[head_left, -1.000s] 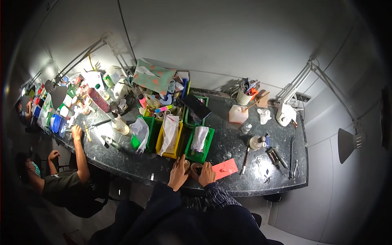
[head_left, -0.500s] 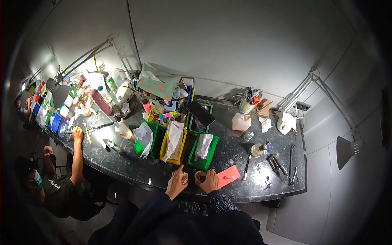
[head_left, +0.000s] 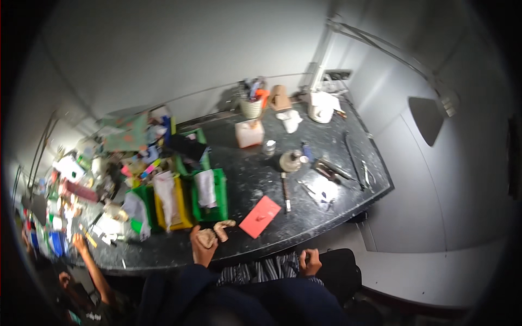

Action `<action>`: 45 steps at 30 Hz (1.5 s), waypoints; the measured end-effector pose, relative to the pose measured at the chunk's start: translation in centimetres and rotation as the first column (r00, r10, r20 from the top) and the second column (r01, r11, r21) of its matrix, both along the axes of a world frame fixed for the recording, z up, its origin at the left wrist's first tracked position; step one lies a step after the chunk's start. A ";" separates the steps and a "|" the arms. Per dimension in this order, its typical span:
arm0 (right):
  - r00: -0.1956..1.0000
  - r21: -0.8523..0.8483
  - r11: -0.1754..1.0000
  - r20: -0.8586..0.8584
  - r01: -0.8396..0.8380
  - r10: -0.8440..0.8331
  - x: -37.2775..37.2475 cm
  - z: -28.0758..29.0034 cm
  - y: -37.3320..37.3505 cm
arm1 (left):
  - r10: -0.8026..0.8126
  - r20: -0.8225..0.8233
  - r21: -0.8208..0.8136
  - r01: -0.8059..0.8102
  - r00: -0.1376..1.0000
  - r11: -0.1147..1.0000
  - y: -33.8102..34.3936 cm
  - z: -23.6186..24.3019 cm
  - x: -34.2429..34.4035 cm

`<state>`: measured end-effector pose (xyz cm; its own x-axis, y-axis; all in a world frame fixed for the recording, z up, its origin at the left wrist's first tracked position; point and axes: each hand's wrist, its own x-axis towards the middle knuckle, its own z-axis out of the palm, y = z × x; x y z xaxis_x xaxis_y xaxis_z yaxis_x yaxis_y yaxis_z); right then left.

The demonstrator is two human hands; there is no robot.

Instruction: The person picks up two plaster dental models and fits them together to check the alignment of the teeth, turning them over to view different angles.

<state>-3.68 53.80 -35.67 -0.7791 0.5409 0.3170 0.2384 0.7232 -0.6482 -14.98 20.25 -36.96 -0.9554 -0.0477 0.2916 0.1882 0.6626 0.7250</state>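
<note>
My left hand grips a beige dental cast at the desk's front edge, below the yellow bin. A second cast piece lies beside it on the desk. A red sheet with a small lump on it lies just to the right. My right hand is curled low beyond the desk edge, beside my striped clothing; whether it holds anything is hidden. The picture is somewhat blurred.
Green and yellow bins stand before me, with crowded supplies leftward. Bottles, a brush, tools and a lamp are rightward. A co-worker's arm reaches over the desk at left.
My view has swung right. My right hand has left the cast piece and moved right, off the desk's edge. My left hand still holds its cast.
</note>
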 end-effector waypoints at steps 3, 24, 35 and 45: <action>0.884 -0.023 0.960 0.396 0.279 -0.247 7.2 -7.8 6.5 | 0.023 -0.075 -0.064 -0.027 0.997 0.998 0.6 -1.5 -0.2; 0.380 -0.239 0.525 0.461 -0.817 0.802 -14.8 -15.4 -8.0 | 0.153 0.061 -0.015 -0.153 0.986 0.988 1.1 -0.4 0.9; 0.334 -0.160 0.477 0.528 -0.864 0.781 -18.2 -16.9 -11.6 | 0.028 0.072 0.003 -0.028 0.997 1.000 0.3 -2.3 0.3; 0.306 -0.215 0.459 0.500 -0.862 0.810 -20.0 -18.4 -8.1 | 0.175 0.390 -0.069 -0.161 0.904 0.985 0.3 -0.7 0.5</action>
<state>-23.65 45.74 -54.05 -0.8328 -0.4988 -0.2400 -0.2890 0.7617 -0.5799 -14.53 20.51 -37.70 -0.9715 -0.2144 -0.1015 -0.2237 0.6853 0.6930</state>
